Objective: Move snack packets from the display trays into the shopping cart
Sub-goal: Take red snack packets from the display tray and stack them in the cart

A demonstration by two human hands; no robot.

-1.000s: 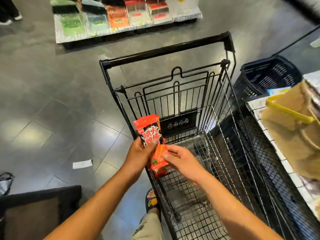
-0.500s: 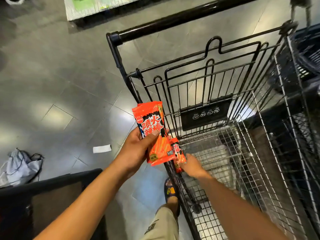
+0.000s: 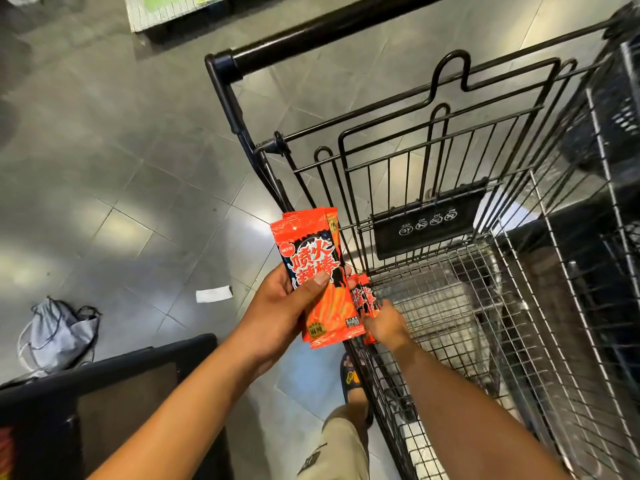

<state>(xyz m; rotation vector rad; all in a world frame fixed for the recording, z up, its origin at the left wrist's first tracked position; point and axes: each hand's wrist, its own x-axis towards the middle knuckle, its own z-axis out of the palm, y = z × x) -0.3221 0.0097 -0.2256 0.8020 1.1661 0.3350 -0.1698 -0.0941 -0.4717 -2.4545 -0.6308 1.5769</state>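
There's the left hand [image 3: 277, 306] gripping a stack of red snack packets [image 3: 311, 268], thumb across the front, just outside the cart's side. The right hand [image 3: 386, 323] pinches a single packet [image 3: 363, 297], reaching down inside the shopping cart [image 3: 443, 299]. Looks like the drop-off step. Next: release it onto the wire floor, then peel off another.

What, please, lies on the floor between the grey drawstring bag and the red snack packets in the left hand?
A small white paper slip on the grey tiled floor, shown in the head view.
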